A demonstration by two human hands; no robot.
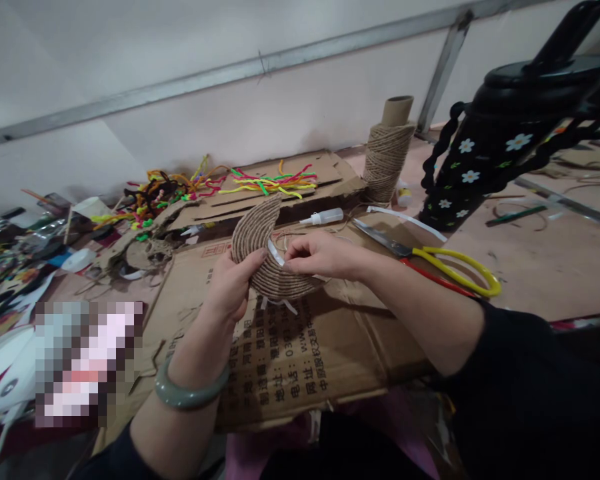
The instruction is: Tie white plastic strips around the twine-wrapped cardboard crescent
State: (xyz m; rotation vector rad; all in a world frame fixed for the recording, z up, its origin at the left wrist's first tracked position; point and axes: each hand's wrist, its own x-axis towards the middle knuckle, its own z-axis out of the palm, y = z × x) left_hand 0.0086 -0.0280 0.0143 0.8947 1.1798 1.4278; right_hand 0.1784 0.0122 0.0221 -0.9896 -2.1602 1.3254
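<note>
Left hand [233, 280] closed on a crescent of coiled jute cord [254, 230], right hand [330, 253] with its grip pinched narrow on a white strip [275, 253] at the inner curve, a person in dark sleeves [525, 373] sits at a crowded worktop [545, 267]. The crescent is held over a creased cardboard sheet [350, 333] printed with Chinese characters. Clockwise from the crescent: bright fuzzy stems [275, 181] lie at twelve o'clock; a translucent nozzle bottle [327, 216], a spool of jute twine [387, 157] and, farthest out, a black daisy-print tumbler [485, 147] line up near two; scissors [455, 270] with yellow and red handles rest at three, their blades toward the bottle; jumbled jars [55, 250] crowd nine. At twelve, beyond the stems, a metal rail [230, 75] crosses the pale wall [330, 113].
</note>
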